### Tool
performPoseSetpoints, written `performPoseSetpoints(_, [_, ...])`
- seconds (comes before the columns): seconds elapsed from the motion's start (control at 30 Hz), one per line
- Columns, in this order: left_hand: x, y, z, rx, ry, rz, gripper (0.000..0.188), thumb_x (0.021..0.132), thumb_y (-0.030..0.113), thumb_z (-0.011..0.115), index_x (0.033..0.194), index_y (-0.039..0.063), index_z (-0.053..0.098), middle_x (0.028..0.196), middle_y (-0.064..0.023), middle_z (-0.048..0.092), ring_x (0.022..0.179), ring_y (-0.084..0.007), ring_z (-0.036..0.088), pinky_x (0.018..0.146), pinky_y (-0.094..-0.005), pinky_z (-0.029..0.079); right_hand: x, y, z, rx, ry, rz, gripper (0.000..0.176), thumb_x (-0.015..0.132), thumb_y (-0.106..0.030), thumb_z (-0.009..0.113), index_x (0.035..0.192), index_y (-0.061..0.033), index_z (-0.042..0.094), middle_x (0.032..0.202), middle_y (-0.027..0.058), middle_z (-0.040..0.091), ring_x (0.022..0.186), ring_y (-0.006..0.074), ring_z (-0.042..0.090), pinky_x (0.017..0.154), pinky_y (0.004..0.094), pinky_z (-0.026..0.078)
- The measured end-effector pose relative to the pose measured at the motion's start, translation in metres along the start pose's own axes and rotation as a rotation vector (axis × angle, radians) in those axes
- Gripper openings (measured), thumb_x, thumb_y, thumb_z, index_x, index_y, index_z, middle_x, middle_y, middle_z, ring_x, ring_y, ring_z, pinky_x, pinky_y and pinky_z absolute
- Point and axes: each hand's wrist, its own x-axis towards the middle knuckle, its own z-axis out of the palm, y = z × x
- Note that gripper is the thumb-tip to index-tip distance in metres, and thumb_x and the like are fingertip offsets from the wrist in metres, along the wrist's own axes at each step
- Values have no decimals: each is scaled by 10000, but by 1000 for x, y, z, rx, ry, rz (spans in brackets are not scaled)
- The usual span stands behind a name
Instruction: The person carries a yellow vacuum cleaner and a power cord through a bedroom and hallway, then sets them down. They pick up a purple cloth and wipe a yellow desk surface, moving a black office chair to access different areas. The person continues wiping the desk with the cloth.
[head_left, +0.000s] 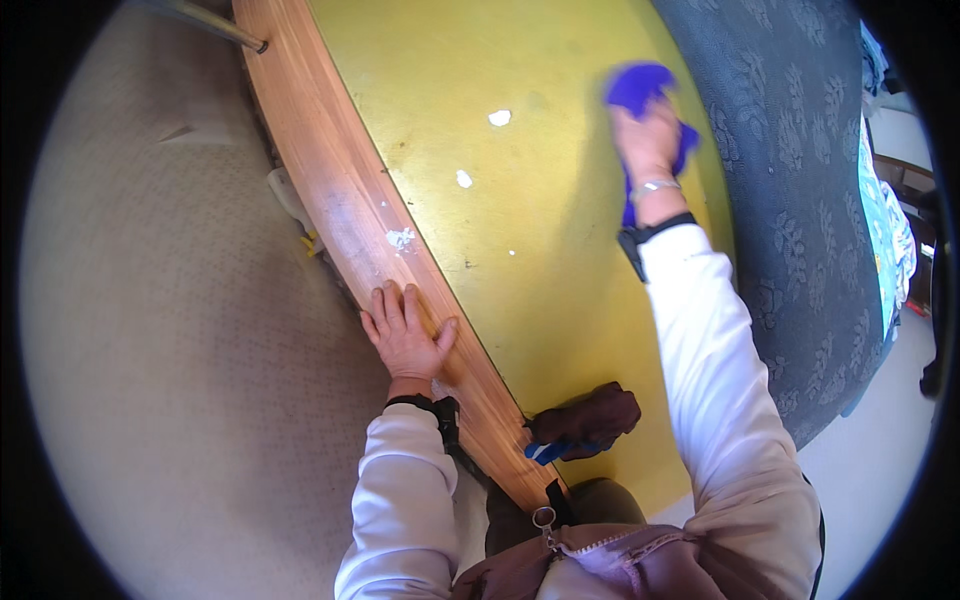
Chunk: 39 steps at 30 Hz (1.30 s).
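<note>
A purple cloth (637, 86) is under and in the grip of my right hand (651, 135), on the far right part of a yellow board (555, 202); the hand is a little blurred. My left hand (405, 337) rests palm down, fingers spread, on a wood-grain ledge (330, 165) along the board's left side. White flakes (400, 239) lie on the ledge just beyond its fingertips. On the yellow surface are a white piece (499, 118) and a second white piece (464, 179). Nearer to me lies a crumpled dark maroon cloth (585, 420) with a blue part.
A patterned wall (187, 300) or similar surface spans the left. A metal pole (217, 26) meets the ledge at the top. Dark leaf-patterned fabric (795, 187) borders the yellow board on the right, with a light blue printed cloth (877, 247) beyond.
</note>
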Motion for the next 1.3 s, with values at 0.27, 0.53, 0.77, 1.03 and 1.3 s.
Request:
performPoseSetpoints(0.27, [1,1,-1,10,7,13,707,696,523,588,1219,63,461,1347,-176,338,1267,-359,265,1013,-569,159,-71,-117,-4,-106,-268,-1048,515,688,-193,631,1185,-147,506,1277,86,422,1202,306,358,894,551,293])
performPoseSetpoints(0.53, [-1,-1,2,-24,38,14,689,706,522,580,1213,69,469,1347,-174,340,1266,-357,262,1011,-572,152,1,-44,-32,-110,-329,-94,611,681,-341,693,1220,-163,468,1133,174,536,1015,345,538,862,394,446])
performPoseSetpoints(0.77, [0,1,-5,-25,24,20,681,728,498,575,1233,58,447,1356,-177,327,1270,-355,256,1017,-562,153,-134,122,-174,269,81,443,446,786,-226,669,1134,19,538,1099,124,605,973,190,573,862,314,432])
performPoseSetpoints(1.03, [-1,-2,-1,-46,-43,-7,676,719,514,560,1215,66,458,1344,-173,341,1268,-352,256,1012,-566,148,-331,220,-239,-332,-81,817,312,795,-249,540,948,6,633,934,216,640,910,326,615,778,391,471])
performPoseSetpoints(1.3, [0,-4,-4,-92,-39,-9,688,666,525,597,1173,71,498,1320,-155,362,1245,-348,283,984,-589,176,-108,165,-118,-170,61,448,236,739,-125,513,778,94,590,780,267,626,753,385,618,660,436,469])
